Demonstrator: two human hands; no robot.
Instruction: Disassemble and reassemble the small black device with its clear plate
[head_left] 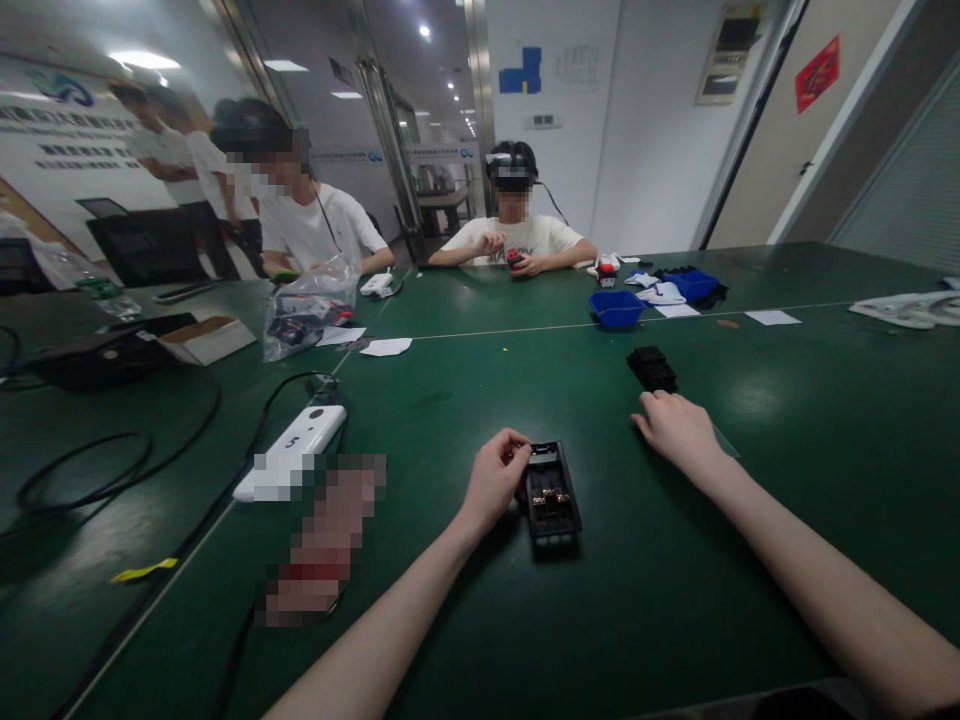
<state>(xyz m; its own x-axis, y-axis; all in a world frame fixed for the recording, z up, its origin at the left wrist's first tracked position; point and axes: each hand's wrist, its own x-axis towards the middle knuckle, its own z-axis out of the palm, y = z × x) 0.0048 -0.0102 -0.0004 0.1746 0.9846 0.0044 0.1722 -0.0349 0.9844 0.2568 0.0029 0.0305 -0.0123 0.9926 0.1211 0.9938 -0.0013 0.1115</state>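
A black rectangular housing point(551, 492) with brass contacts inside lies flat on the green table point(450, 400) in front of me. My left hand point(495, 480) is curled against its left upper edge, fingers pinched on the rim. My right hand point(679, 428) rests on the table to the right, fingers bent downward and partly hidden; a thin clear sheet shows under it. A second black part point(652, 368) sits just beyond my right hand, apart from it.
A white power strip point(291, 450) with black cables lies left. A blue bin point(616, 308), another blue tray point(691, 284), paper slips, a plastic bag point(307, 315) and a cardboard box point(206, 338) sit farther back. Two other people sit at the far side, hands on small parts.
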